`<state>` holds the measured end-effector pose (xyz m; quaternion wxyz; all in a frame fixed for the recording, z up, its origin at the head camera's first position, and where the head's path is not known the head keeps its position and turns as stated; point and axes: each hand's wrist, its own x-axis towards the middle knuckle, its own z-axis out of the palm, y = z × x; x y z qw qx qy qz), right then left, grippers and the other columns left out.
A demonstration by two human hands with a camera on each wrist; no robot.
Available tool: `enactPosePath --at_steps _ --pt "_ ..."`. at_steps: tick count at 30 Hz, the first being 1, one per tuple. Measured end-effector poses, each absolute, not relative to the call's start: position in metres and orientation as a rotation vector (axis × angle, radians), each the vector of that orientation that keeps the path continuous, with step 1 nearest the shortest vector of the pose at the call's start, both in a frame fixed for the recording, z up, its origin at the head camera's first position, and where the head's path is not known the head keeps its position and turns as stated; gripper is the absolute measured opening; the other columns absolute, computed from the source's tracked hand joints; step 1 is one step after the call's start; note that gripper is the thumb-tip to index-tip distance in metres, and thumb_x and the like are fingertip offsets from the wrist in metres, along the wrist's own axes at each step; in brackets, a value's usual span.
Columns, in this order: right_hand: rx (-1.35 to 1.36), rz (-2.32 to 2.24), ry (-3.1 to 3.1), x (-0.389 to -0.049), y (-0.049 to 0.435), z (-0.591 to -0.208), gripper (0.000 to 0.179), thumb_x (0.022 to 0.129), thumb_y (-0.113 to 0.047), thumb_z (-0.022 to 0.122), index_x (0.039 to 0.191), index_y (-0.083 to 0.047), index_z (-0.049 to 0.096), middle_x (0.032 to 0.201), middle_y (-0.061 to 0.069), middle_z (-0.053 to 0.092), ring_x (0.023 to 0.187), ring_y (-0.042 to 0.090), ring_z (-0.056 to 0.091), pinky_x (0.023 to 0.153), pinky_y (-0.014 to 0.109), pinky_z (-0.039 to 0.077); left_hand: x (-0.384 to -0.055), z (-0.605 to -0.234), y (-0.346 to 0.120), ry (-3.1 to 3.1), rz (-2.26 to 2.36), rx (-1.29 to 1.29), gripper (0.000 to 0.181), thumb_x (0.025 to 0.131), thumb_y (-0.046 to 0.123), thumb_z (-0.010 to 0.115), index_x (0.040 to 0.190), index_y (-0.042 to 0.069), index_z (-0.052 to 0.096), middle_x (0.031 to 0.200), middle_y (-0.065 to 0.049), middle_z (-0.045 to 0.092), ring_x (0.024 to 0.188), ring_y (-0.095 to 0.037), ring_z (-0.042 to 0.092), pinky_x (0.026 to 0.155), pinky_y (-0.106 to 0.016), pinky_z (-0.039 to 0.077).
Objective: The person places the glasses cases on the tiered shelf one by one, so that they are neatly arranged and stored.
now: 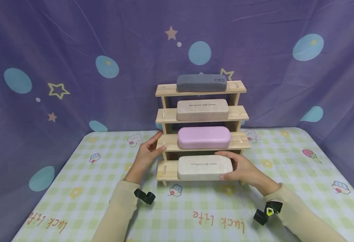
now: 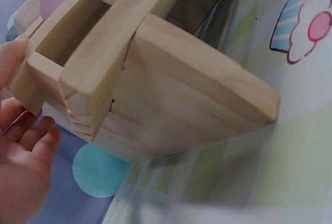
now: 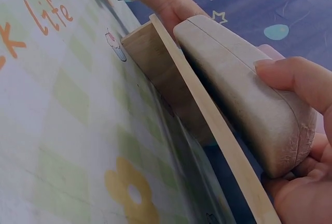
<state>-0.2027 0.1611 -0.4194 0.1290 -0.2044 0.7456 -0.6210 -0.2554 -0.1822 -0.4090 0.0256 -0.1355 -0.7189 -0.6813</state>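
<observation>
A four-step wooden display rack (image 1: 168, 171) stands on the table, one eyeglass case to a step. My left hand (image 1: 146, 153) holds the left end of the second step from the bottom, thumb (image 2: 14, 55) above and fingers (image 2: 39, 136) at its underside. My right hand (image 1: 241, 169) grips the right end of the white glasses case (image 1: 205, 169) at the lowest step. Its thumb (image 3: 290, 73) lies on the case's front and other fingers wrap behind. In the right wrist view the case (image 3: 233, 84) lies along the step board (image 3: 212, 120); whether they touch I cannot tell.
Above it sit a pink glasses case (image 1: 204, 137), a beige printed case (image 1: 202, 110) and a grey-blue case (image 1: 201, 83). A green checked cloth (image 1: 98, 188) covers the table. Behind the rack hangs a purple curtain (image 1: 134, 40).
</observation>
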Motion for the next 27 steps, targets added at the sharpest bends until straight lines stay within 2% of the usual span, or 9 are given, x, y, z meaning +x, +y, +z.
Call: enactPosePath --at_steps 8,17,27 --pt "-0.669 -1.766 2.212 -0.2045 0.1626 -0.4210 0.077 0.066 0.002 0.080 0.134 0.007 0.043 0.118 0.021 0.055 0.094 0.013 0.058 0.077 0.023 0.053 -0.2551 -0.4093 -0.1823 -2.227 -2.111 -0.413 0.061 0.084 -0.003 0.066 0.140 -0.003 0.040 0.148 -0.014 0.036 0.133 -0.025 0.038 0.102 -0.018 0.039" --pt "-0.764 -1.739 2.217 -0.2043 0.1632 -0.4198 0.076 0.068 0.002 0.078 0.134 0.009 0.042 0.117 0.026 0.054 0.091 0.013 0.058 0.073 0.023 0.054 -0.2563 -0.4085 -0.1820 -2.232 -2.107 -0.407 0.061 0.084 -0.003 0.066 0.140 -0.003 0.040 0.148 -0.014 0.036 0.132 -0.026 0.039 0.102 -0.019 0.039" --pt "-0.806 -1.648 2.344 -0.2060 0.1671 -0.4235 0.077 0.068 -0.006 0.083 0.135 0.004 0.046 0.120 0.021 0.055 0.095 0.013 0.055 0.078 0.021 0.051 -0.2552 -0.4081 -0.1815 -2.228 -2.119 -0.393 0.062 0.084 -0.002 0.066 0.140 -0.003 0.040 0.148 -0.013 0.036 0.133 -0.024 0.038 0.102 -0.018 0.039"
